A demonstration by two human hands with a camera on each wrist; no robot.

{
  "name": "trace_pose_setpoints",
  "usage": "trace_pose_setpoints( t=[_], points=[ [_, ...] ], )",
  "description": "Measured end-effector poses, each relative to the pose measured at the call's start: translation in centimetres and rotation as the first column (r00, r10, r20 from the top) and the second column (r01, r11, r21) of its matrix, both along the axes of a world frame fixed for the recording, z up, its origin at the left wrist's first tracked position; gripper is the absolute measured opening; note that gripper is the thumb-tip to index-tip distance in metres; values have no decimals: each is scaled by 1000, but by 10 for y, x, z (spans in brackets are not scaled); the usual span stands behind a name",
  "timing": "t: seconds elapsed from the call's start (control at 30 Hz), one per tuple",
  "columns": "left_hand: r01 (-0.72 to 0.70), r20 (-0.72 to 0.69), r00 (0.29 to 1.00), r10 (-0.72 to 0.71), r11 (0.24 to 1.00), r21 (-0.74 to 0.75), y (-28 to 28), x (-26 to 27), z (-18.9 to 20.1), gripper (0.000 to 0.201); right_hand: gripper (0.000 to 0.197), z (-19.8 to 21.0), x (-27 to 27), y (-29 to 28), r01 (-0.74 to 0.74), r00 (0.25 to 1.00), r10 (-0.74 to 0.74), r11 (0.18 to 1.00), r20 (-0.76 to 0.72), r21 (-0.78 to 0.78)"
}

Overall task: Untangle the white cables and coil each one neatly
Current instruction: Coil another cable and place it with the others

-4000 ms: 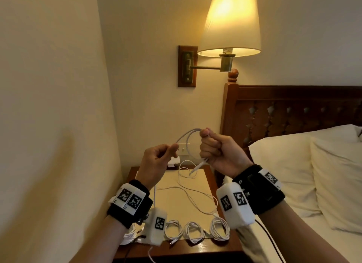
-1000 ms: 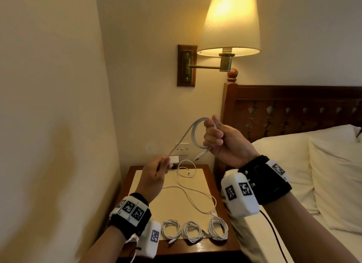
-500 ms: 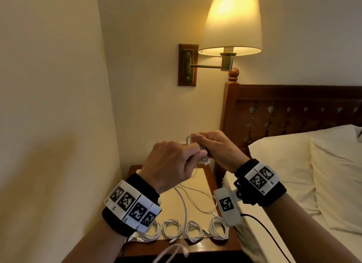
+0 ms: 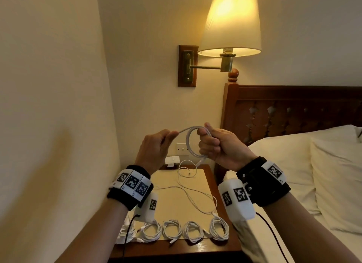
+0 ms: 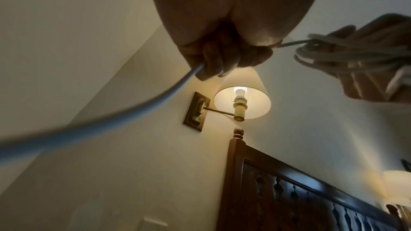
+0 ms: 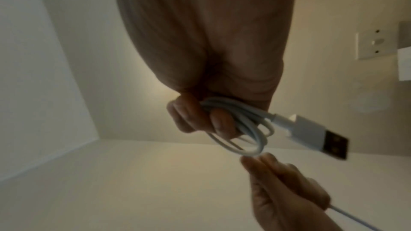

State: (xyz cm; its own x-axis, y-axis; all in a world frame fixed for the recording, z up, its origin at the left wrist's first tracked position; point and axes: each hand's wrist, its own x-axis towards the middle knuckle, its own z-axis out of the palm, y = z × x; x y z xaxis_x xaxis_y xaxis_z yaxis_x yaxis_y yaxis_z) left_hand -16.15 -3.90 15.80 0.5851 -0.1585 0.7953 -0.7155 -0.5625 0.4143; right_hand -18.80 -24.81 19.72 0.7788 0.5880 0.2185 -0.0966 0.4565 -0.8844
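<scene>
1. The bedside table (image 4: 225,241) carries four finished coils (image 4: 185,230) along its near edge, with another loose cable (image 4: 195,194) behind them.
2. The right hand (image 4: 219,145) grips the half-wound cable (image 4: 189,143), its loops upright.
3. The left hand (image 4: 154,147), just beside it, pinches the free run, which stretches sideways to the loops: the next wrap probably feeds rightward.

lit wall lamp (image 4: 231,23), headboard (image 4: 293,110), pillows (image 4: 323,164), nightstand (image 4: 176,249)
</scene>
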Motion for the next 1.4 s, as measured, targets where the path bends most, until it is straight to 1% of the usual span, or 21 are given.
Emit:
trace_pose_setpoints(
  t=[0.1, 0.2, 0.27, 0.3, 0.37, 0.43, 0.47, 0.5, 0.53, 0.6, 0.67, 0.73, 0.83, 0.87, 0.93, 1.03, 1.1, 1.17, 1.27, 1.33, 1.4],
  points=[
    [42, -58, 997, -44, 999, -34, 4, 2, -17, 35, 33, -2, 5, -2, -31, 997, 38, 993, -64, 112],
    [-57, -120, 991, 51, 997, -46, 18, 8, -47, 29, 35, 7, 8, -12, 15, 995, 9, 972, -103, 234],
    [-108, -232, 967, 108, 994, 12, 25, 6, -65, 31, 34, 16, 10, -19, 94, 993, -74, 966, -93, 239],
    [-104, -291, 949, 121, 992, 72, 23, 1, -71, 33, 33, 19, 10, -21, 140, 989, -126, 966, -77, 217],
    [-10, -351, 929, 119, 955, 298, 11, -16, -70, 39, 32, 20, 13, -21, 229, 973, -227, 964, -31, 137],
    [97, -323, 941, 104, 830, 549, -8, -37, -54, 45, 31, 14, 15, -16, 322, 944, -320, 947, 78, -15],
    [121, -285, 956, 76, 779, 615, -16, -46, -42, 47, 31, 10, 17, -12, 375, 920, -354, 920, 170, -113],
    [132, -243, 969, 36, 758, 638, -22, -53, -29, 48, 31, 5, 17, -8, 423, 891, -365, 884, 269, -200],
    [144, -199, 980, -21, 763, 630, -27, -58, -15, 47, 31, 1, 17, -5, 454, 867, -355, 852, 350, -262],
    [154, -79, 988, -133, 807, 570, -30, -62, 6, 42, 32, -5, 14, 0, 461, 854, -311, 823, 416, -331],
    [100, 64, 986, -151, 862, 498, -28, -58, 19, 39, 35, -8, 10, 1, 474, 841, -276, 791, 465, -388],
    [-1, 185, 979, -83, 910, 414, -22, -49, 26, 35, 40, -7, 6, 2, 483, 826, -231, 761, 515, -434],
    [-139, 263, 963, 61, 946, 292, -15, -33, 28, 34, 36, -5, 1, 4, 348, 887, -142, 830, 439, -435],
    [-146, 242, 967, 81, 953, 264, -14, -29, 26, 35, 35, -5, 1, 4, 311, 905, -126, 848, 407, -428],
    [-98, 125, 989, 80, 984, 146, -14, -24, 22, 37, 36, -4, 1, 5, 253, 931, -100, 871, 352, -422],
    [40, -164, 985, -51, 997, -68, -17, -24, 21, 37, 36, -1, 0, 8, 185, 952, -58, 892, 302, -412],
    [167, -374, 899, -227, 968, -187, -18, -27, 22, 36, 37, 1, 1, 10, 179, 954, -54, 890, 293, -419],
    [222, -535, 763, -362, 925, -308, -18, -32, 26, 41, 38, 2, 2, 11, 199, 959, -86, 883, 269, -426],
    [238, -634, 621, -460, 882, -407, -14, -33, 27, 45, 38, 4, 4, 15, 233, 965, -155, 879, 211, -417],
    [227, -655, 569, -497, 861, -456, -15, -32, 25, 43, 38, 5, 6, 18, 261, 961, -195, 870, 195, -419],
    [199, -657, 578, -484, 864, -462, -18, -32, 24, 44, 37, 5, 7, 22, 275, 960, -222, 868, 172, -413]
  ],
)
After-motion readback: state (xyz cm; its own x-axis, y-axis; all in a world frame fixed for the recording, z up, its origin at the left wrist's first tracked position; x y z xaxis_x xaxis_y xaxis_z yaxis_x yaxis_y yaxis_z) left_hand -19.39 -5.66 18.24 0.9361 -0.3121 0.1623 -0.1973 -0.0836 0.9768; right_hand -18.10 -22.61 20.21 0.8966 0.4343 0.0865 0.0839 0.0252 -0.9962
